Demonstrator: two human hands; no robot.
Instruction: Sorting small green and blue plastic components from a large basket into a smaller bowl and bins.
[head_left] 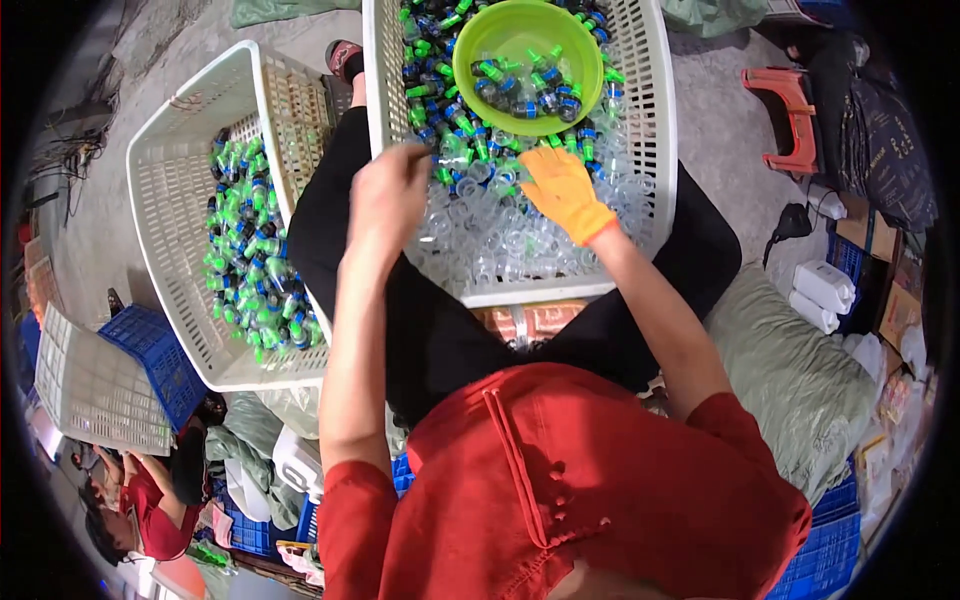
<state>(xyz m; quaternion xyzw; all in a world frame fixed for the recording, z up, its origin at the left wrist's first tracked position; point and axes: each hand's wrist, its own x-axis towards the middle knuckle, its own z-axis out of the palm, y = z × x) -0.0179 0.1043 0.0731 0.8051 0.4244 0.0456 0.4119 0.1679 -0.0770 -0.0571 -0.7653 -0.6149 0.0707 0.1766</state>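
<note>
A large white slatted crate [655,130] stands between my knees. Small clear plastic cups [490,235] fill its near part, and small dark bottle-like pieces with green tops and blue bands [420,75] lie farther back. My bare left hand [388,195] is over the crate's left side, smeared by motion; whether it holds anything is unclear. My right hand [565,190], in an orange-yellow glove, is open over the clear cups with its fingers stretched forward. Just beyond it, a lime-green basin [528,125] rests on the pile, with several of the green-topped pieces inside.
Left of my leg stands a second white crate [165,210] holding many green-topped pieces [250,250]. A red plastic stool [785,120] and a bulging grey-green sack [790,370] are on the right. At lower left, another person [160,510] is beside a tilted white crate [90,385].
</note>
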